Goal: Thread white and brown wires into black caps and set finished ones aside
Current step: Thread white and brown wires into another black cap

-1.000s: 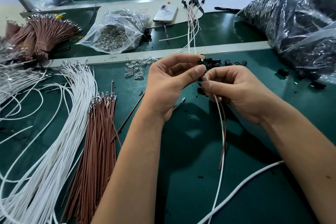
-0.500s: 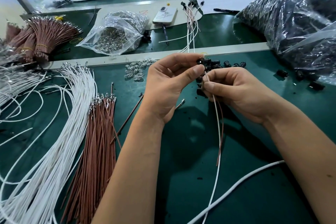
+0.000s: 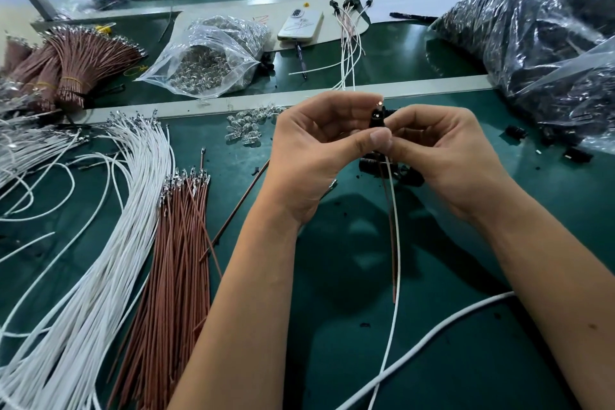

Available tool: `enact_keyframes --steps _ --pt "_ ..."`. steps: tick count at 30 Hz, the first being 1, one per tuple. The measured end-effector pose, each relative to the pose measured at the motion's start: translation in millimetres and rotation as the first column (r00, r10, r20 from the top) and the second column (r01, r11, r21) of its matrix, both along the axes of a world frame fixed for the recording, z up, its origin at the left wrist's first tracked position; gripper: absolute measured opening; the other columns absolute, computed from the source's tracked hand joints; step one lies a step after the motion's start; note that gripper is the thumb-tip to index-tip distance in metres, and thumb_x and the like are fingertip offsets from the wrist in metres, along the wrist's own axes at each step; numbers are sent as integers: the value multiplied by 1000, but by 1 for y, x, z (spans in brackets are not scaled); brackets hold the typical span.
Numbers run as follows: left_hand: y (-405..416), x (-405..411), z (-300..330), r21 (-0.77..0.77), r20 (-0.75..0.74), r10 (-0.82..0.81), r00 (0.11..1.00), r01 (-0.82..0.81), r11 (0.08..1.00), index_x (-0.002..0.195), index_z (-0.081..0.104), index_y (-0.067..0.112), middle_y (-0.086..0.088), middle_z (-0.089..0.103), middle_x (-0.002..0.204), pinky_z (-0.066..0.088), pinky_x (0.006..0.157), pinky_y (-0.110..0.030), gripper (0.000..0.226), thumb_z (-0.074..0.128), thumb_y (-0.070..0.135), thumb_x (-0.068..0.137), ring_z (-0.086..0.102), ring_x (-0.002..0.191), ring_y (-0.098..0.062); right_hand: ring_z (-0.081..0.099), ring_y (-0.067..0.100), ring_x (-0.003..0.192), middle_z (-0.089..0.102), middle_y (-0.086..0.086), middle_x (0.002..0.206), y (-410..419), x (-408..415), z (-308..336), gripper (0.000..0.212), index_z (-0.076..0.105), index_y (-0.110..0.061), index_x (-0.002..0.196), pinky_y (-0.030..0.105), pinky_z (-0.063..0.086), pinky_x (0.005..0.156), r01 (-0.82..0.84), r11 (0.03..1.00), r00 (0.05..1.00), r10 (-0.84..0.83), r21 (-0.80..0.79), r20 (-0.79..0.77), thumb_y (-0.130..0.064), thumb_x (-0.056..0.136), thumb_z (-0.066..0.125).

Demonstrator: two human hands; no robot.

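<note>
My left hand (image 3: 319,150) and my right hand (image 3: 446,156) meet above the green table. Between their fingertips they pinch a small black cap (image 3: 377,116), with metal wire ends poking out of its top. A white wire (image 3: 396,260) and a brown wire (image 3: 392,243) hang down from the cap toward me. More loose black caps (image 3: 406,175) lie on the table just under my right hand. Several finished capped wires (image 3: 349,40) lie at the back, past the metal rail.
A fan of white wires (image 3: 100,243) and a bundle of brown wires (image 3: 176,260) lie at left. Clear LEDs (image 3: 246,126) sit near the metal rail (image 3: 199,106). Behind it lie a clear bag of LEDs (image 3: 213,56) and a phone (image 3: 301,23). Black bags of caps (image 3: 532,43) fill the right.
Both hands have shifted slightly up and together. The cap now stands clear between the fingertips, with the wire ends showing above it. The hanging wires swung a little.
</note>
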State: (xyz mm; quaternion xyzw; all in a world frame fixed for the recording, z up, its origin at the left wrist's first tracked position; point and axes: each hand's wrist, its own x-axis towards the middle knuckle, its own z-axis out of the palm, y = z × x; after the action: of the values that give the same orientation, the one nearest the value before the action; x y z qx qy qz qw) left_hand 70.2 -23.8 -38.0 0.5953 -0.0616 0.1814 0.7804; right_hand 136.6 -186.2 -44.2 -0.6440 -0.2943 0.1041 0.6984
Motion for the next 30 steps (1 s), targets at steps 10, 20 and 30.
enact_keyframes --steps 10,20,30 --pt "-1 0 2 16 -18 57 998 -57 998 86 69 3 -2 72 77 56 73 -26 25 76 -16 72 67 72 -14 60 25 77 65 29 81 1 2 -3 14 74 -3 92 38 53 77 6 998 992 3 -69 123 -16 86 77" --pt "-1 -1 3 14 23 55 998 -55 998 83 70 4 0 72 76 55 71 -24 27 77 -18 69 66 70 -12 52 29 77 60 36 84 2 3 -4 7 75 -7 90 59 49 69 16 990 982 11 -143 188 -13 91 76" --pt "-2 -2 4 -15 55 30 998 -29 999 85 68 2 0 73 77 56 71 -25 26 75 -19 71 68 71 -12 65 20 83 69 8 84 -2 3 -6 12 72 -9 91 48 55 84 -37 993 995 47 -114 92 -20 90 76"
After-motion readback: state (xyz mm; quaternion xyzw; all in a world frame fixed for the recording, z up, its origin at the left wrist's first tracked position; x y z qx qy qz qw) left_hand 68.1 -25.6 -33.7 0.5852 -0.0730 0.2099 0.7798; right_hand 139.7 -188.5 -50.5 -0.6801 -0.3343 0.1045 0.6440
